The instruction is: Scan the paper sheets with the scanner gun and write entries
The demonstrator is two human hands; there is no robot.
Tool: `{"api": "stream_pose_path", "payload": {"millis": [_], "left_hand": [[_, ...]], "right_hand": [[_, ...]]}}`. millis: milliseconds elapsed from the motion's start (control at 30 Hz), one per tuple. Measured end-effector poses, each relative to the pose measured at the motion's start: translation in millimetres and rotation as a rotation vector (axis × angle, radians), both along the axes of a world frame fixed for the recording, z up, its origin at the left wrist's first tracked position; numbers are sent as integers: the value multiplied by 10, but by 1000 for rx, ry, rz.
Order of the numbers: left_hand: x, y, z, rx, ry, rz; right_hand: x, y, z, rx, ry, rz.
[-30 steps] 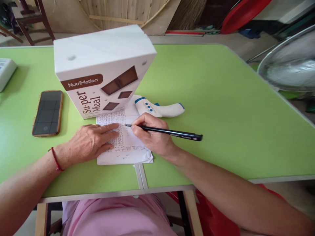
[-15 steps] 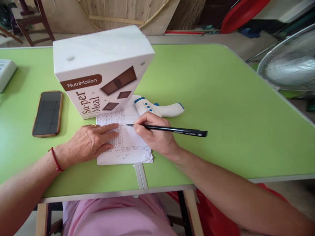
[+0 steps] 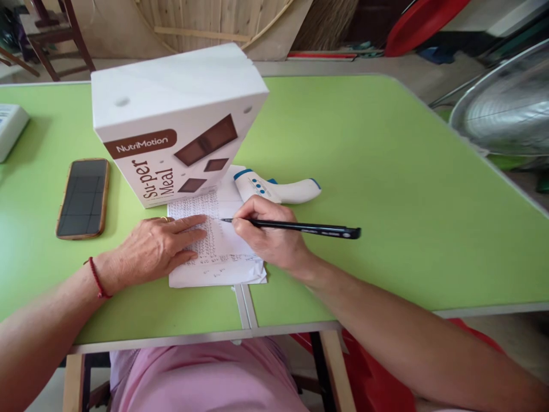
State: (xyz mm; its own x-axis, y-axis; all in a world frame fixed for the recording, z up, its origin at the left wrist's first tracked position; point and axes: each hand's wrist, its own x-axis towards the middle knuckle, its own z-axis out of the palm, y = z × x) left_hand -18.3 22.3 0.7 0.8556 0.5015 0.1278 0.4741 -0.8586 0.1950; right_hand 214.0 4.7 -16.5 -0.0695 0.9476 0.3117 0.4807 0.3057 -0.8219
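Note:
A black pen (image 3: 309,228) is pinched in my right hand (image 3: 274,234), its tip down at the paper. The white paper (image 3: 231,243) carries dense handwriting on its left half and a few lines near its lower edge. My left hand (image 3: 156,249) lies flat with fingers stretched out over the left side of the paper. Just beyond my right hand, a white and blue infrared thermometer (image 3: 295,191) rests partly on the paper. A tall white box (image 3: 180,97) with brown print stands at the paper's far edge and hides part of it.
A phone in a brown case (image 3: 83,197) lies left of the box on the green table (image 3: 386,200). At the far left edge sits a white device (image 3: 11,129). A large metal fan (image 3: 506,109) stands beyond the table's right edge.
The pen's back end has dipped very slightly to the left, with its tip still at about the same spot. My left hand stays where it was.

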Motion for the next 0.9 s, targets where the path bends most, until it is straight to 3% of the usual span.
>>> {"api": "stream_pose_path", "payload": {"millis": [900], "left_hand": [[-4,1,9,0,-5,-5]], "right_hand": [[-19,6,-34,-2,18,30]]}}
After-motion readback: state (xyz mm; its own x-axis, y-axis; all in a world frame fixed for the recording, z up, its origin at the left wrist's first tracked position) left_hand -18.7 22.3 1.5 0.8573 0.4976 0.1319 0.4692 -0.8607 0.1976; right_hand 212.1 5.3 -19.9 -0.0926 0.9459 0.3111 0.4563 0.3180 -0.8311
